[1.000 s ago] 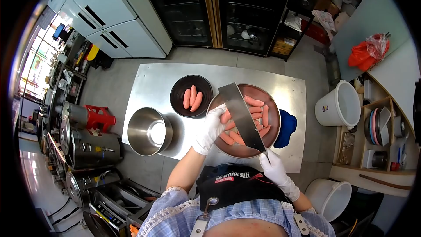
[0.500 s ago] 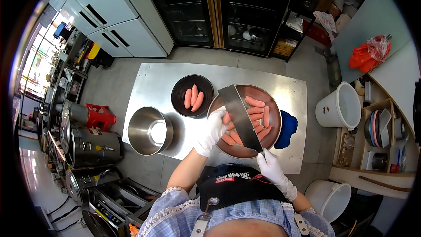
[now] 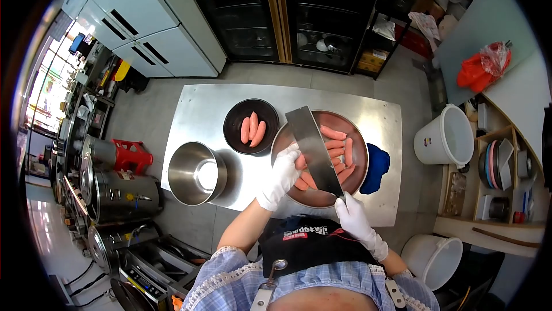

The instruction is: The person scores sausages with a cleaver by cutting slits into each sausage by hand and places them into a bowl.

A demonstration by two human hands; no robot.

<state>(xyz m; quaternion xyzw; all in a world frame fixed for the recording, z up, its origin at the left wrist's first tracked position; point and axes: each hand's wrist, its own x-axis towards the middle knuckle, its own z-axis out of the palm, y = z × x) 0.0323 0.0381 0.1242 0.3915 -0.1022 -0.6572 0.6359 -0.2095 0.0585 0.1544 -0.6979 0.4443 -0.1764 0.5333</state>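
Observation:
My right hand (image 3: 356, 220), in a white glove, is closed around the handle of a wide dark cleaver (image 3: 316, 153). The blade slants up and left across a round reddish-brown pan (image 3: 360, 155), hiding its middle. At the pan's left side, my gloved left hand (image 3: 279, 176) is closed on a pink sausage (image 3: 300, 162) that shows beside the blade. Whether the edge touches that sausage I cannot tell. Several other sausages (image 3: 333, 132) lie in the pan, mostly right of the blade, with some below it near my left hand.
A black bowl (image 3: 232, 139) with three sausages stands left of the pan. Nearer me is a deep steel pot (image 3: 179, 174). A blue cloth (image 3: 376, 168) lies right of the pan on the steel table (image 3: 192, 109). White buckets (image 3: 428, 144) stand beyond the table's right edge.
The cleaver's far end has shifted up very slightly, and my left hand a little to the right. Both hands keep their grip; the whole view has moved a touch.

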